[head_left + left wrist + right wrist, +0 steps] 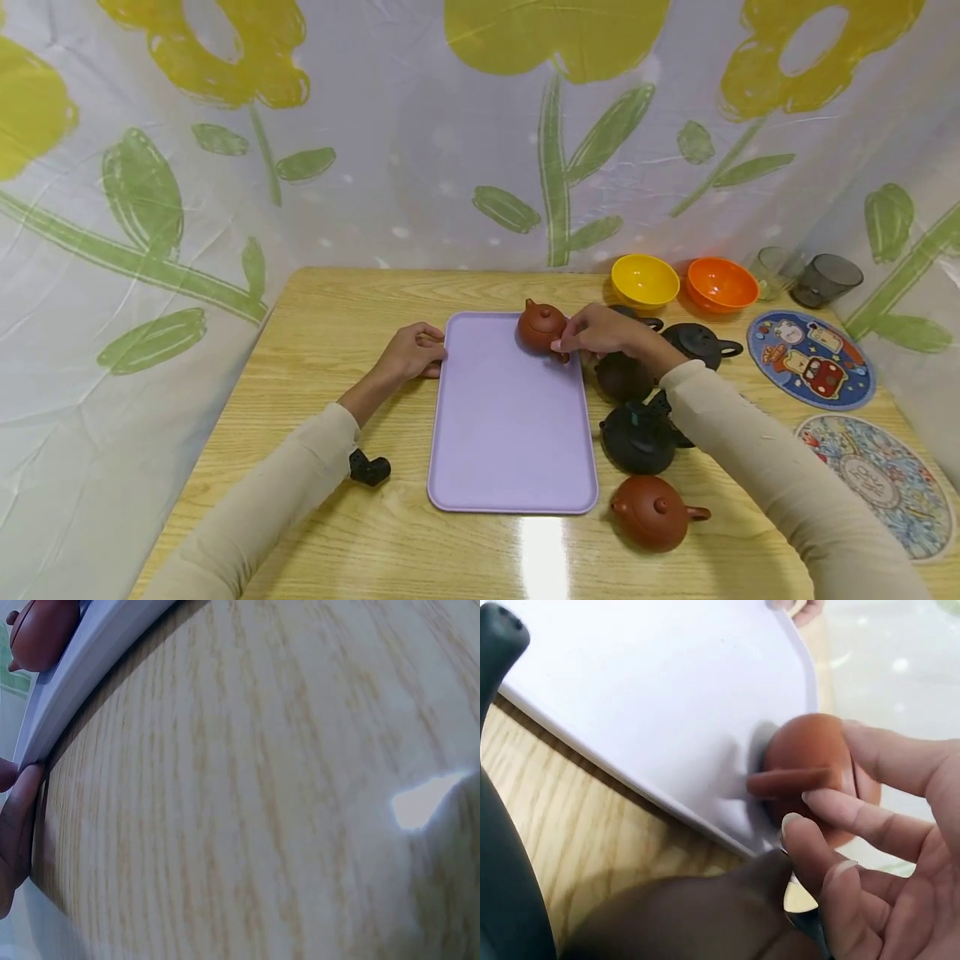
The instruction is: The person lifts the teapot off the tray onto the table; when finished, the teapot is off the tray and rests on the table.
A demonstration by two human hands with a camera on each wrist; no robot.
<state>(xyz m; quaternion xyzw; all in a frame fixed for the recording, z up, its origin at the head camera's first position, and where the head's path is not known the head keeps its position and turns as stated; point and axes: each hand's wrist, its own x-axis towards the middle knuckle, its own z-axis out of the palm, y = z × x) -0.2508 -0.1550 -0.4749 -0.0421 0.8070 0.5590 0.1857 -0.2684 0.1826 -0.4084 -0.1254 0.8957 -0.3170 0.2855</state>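
Observation:
A lilac tray (510, 433) lies in the middle of the wooden table (315, 333). A red-brown teapot (540, 325) stands on its far right corner. My right hand (592, 333) holds this pot from the right. In the right wrist view its fingers (870, 761) curl over the teapot (810, 750) and its straight handle, above the tray (645, 690). My left hand (412, 350) grips the tray's left rim near the far corner. Its fingertip (15, 832) lies against the rim (90, 660), with the teapot (41, 634) beyond.
Right of the tray stand several more teapots: dark brown (622, 377), black (701, 342), black (637, 437), red-brown (652, 512). Yellow (645, 281) and orange (722, 284) bowls and two cups (825, 279) sit at the back right. Two round mats (810, 358) lie further right.

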